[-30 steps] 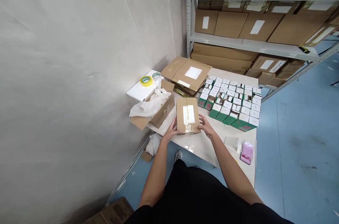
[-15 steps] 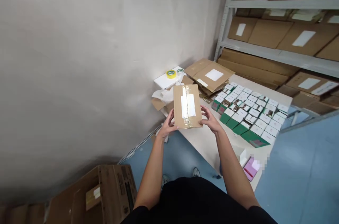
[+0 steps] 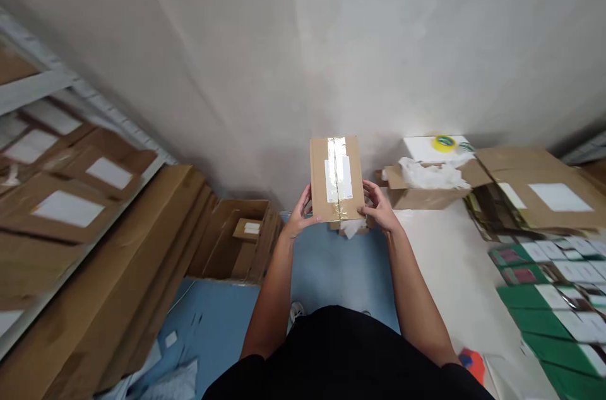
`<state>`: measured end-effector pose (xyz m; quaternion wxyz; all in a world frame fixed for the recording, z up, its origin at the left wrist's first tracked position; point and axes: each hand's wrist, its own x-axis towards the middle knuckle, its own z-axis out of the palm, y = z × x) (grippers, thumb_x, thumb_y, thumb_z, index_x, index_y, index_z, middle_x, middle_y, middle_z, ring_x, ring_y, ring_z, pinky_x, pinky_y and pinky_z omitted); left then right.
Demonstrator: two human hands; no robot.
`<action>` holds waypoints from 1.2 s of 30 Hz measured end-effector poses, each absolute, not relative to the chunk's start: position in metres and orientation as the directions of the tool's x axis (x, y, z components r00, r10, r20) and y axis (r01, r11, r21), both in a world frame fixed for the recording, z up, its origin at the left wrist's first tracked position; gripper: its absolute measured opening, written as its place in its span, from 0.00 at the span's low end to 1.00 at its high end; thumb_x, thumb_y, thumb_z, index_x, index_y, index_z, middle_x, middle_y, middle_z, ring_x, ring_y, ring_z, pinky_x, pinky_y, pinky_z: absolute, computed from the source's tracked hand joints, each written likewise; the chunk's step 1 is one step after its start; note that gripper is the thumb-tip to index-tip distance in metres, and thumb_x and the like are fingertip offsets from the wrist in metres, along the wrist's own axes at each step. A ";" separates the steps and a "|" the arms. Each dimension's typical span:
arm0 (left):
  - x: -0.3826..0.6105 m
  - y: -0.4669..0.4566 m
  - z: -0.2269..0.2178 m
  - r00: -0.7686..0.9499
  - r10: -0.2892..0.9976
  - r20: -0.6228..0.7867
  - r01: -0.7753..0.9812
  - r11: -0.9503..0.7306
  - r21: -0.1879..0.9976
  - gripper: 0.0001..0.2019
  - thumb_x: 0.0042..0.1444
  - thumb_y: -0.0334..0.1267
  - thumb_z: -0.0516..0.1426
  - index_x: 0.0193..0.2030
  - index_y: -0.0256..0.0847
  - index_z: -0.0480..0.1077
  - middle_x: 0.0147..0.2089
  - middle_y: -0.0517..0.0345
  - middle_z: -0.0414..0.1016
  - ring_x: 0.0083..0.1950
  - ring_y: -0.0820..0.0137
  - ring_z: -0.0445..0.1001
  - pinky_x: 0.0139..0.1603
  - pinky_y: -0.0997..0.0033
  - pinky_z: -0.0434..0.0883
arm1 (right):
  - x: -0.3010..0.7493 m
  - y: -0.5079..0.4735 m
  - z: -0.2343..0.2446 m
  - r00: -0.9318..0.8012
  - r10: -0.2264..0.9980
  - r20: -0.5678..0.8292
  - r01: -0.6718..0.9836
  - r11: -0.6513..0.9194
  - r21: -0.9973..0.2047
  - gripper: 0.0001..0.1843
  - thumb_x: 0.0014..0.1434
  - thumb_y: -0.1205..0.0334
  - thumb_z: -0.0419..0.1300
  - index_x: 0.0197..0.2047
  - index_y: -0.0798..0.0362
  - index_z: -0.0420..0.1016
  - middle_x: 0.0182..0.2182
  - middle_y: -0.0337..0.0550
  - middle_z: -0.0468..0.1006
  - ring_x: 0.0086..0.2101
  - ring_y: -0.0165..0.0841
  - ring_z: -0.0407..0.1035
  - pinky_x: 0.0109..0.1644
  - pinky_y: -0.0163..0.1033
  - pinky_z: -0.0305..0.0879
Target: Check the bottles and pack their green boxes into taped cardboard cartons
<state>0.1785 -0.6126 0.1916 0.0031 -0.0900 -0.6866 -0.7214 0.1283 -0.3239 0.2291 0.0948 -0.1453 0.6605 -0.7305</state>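
Between my two hands I hold a small brown cardboard box (image 3: 319,182), its top face tilted toward me. Shiny clear tape runs down its middle over a white label. My left hand (image 3: 299,214) grips the lower left side, thumb on the front edge. On the lower right side, my right hand (image 3: 379,209) has its thumb over the near corner and its fingers along the side. Below the held box is blue floor, and a large open carton (image 3: 227,242) stands to the left with a small labelled box (image 3: 247,229) inside.
At left, a shelf (image 3: 85,267) carries labelled cartons, with long flat cardboard (image 3: 118,280) beside it. The white table (image 3: 435,267) at right bears an open carton (image 3: 416,198) of white wrapping, yellow tape (image 3: 444,144), flattened cardboard (image 3: 530,173) and several green-and-white boxes (image 3: 540,315).
My view has swung left, bringing the left shelf and the whole open carton into sight, while the table slid to the right. Both hands still hold the box in much the same grip.
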 end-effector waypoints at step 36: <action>0.354 -0.943 0.000 -0.395 -0.799 -0.454 -0.035 -0.481 0.876 0.79 0.30 0.41 0.79 0.81 0.56 0.31 0.83 0.45 0.34 0.79 0.40 0.49 0.74 0.43 0.59 | 0.088 -0.909 -0.027 -0.234 -0.854 -0.465 0.104 0.454 -0.885 0.42 0.33 0.63 0.69 0.56 0.42 0.68 0.55 0.46 0.78 0.61 0.50 0.68 0.60 0.59 0.68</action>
